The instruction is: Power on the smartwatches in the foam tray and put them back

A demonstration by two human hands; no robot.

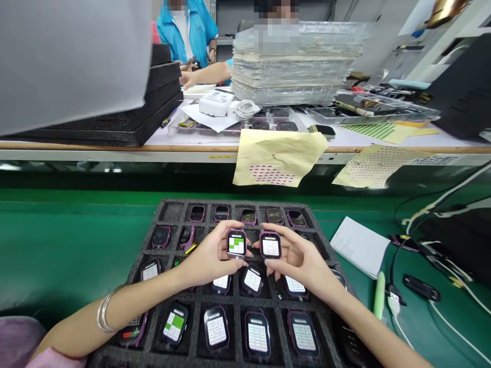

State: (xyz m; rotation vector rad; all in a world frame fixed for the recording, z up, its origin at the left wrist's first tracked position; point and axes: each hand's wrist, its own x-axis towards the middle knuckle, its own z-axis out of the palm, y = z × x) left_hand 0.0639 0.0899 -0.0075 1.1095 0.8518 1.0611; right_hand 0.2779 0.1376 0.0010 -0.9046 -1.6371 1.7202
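Between thumb and fingers, my left hand [220, 253] grips a smartwatch [236, 244] whose lit screen shows white and green blocks. A second smartwatch [270, 245], purple-cased with a white grid on its screen, is pinched in my right hand [293, 255]. Both are held side by side, screens up, above a dark foam tray [194, 327]. In the tray's compartments lie several more smartwatches; the nearer rows have lit screens, such as one with green blocks [175, 324], and the far row has dark ones [248, 216]. My forearms cover some compartments.
Right of the tray lie a white notepad [360, 245], a green pen [379, 296], a black device [421, 288] and cables. A shelf [184, 152] behind carries stacked clear trays [291, 66], black foam trays [161, 92] and a white box [216, 102]. Two people are beyond it.
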